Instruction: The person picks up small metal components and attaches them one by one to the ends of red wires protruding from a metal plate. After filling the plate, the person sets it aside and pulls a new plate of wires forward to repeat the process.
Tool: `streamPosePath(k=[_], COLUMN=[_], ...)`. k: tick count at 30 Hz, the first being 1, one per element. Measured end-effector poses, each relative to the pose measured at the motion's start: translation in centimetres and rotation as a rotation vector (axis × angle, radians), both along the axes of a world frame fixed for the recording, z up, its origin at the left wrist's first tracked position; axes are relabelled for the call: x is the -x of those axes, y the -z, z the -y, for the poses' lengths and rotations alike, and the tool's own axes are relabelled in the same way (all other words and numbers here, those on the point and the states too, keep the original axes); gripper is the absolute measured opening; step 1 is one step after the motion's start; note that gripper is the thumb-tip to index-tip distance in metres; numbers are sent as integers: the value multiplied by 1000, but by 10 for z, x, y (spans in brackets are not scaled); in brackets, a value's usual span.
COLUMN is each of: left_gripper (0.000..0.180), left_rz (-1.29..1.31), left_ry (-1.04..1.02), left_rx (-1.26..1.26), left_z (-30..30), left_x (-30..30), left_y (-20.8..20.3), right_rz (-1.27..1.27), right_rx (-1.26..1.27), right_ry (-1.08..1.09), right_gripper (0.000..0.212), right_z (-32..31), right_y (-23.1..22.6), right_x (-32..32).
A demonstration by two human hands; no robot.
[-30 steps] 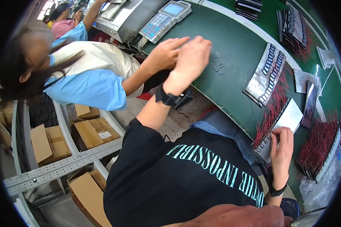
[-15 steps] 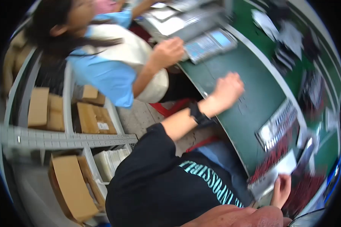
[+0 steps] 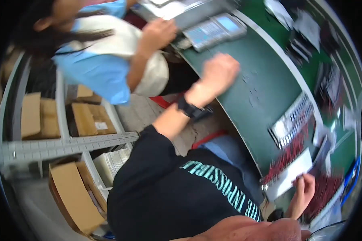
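Note:
My left hand (image 3: 220, 73), with a dark watch (image 3: 189, 109) on its wrist, is raised over the green tabletop (image 3: 245, 116). Its fingers are curled closed and blurred; anything inside them is hidden. Down at the right, my right hand (image 3: 303, 195) has thumb and finger pinched together at the edge of a white flat strip (image 3: 291, 172). Whatever sits between those fingertips is too small to name. Red wires (image 3: 287, 160) lie along the strip. Beyond them is a tray-like rack (image 3: 291, 120) of small metallic parts, and tiny dark bits (image 3: 253, 96) are scattered on the tabletop.
A co-worker in a blue and cream top (image 3: 104, 76) sits at the far left, a hand near a grey keypad device (image 3: 215, 32) with a lit screen. Shelves with cardboard boxes (image 3: 76, 197) stand at the left. More wired bundles (image 3: 328, 82) lie across the right.
The view has shifted slightly. My left hand has moved up and left, toward the co-worker. The fingers of my right hand have drawn closer together at the white strip's edge.

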State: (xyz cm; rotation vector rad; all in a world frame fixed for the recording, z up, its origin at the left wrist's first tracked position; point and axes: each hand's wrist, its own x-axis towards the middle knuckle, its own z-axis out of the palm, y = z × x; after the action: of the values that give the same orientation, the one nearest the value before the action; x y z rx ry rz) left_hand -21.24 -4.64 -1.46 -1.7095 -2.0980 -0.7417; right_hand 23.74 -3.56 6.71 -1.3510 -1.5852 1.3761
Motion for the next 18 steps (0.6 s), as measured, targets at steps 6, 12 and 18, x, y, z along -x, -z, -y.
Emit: streamPosePath(k=[6,12,18], left_gripper=[6,14,24], left_rz=[173,178,195], left_ry=[183,177,39], left_rx=[11,67,104], left_z=[-33,-35,-30], left_x=[14,-12,-46], left_y=[16,12,16], right_rz=[-170,-170,-194], right_rx=[12,-4,20], right_ry=[-22,31,24], right_gripper=[10,13,10], right_z=[-22,-19,-13], right_y=[11,13,14], right_x=[1,-15,-16])
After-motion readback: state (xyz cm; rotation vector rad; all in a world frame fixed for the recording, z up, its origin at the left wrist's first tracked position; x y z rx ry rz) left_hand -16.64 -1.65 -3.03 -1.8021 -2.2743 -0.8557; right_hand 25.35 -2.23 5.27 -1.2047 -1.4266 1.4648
